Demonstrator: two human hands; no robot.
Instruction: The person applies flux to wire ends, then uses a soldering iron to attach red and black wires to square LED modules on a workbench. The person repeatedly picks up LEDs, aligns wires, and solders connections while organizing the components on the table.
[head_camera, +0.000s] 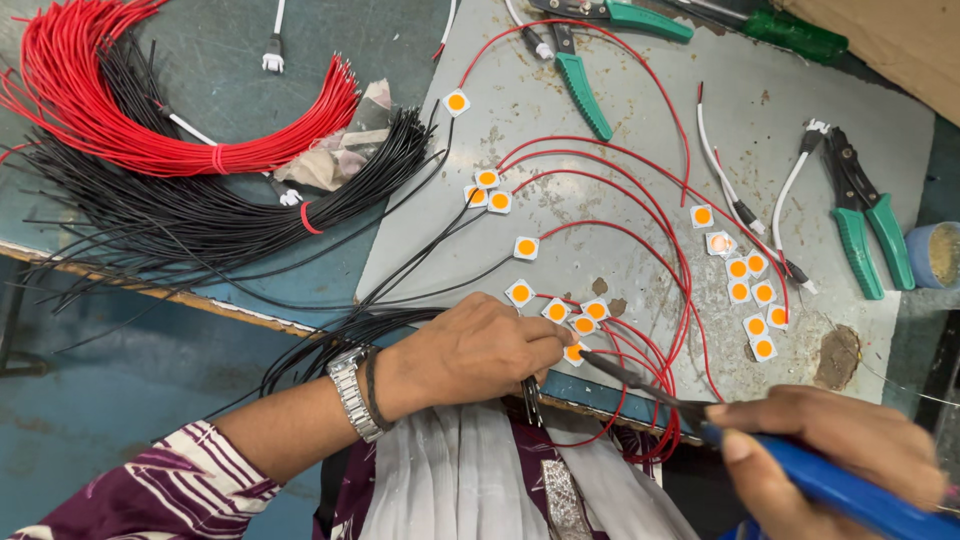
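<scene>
I see bright, even light from above, with no harsh glare on the grey work plate (640, 110). Shadows are soft and short under the wire bundles. My right hand (850, 450) and its blue-handled soldering iron (830, 485) look slightly blurred in the foreground; the centre stays sharp, the edges bend a little.

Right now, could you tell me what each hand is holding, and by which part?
The right hand grips a soldering iron by its blue handle. The left hand pinches a small square LED chip at its edge, against the grey board.
</scene>
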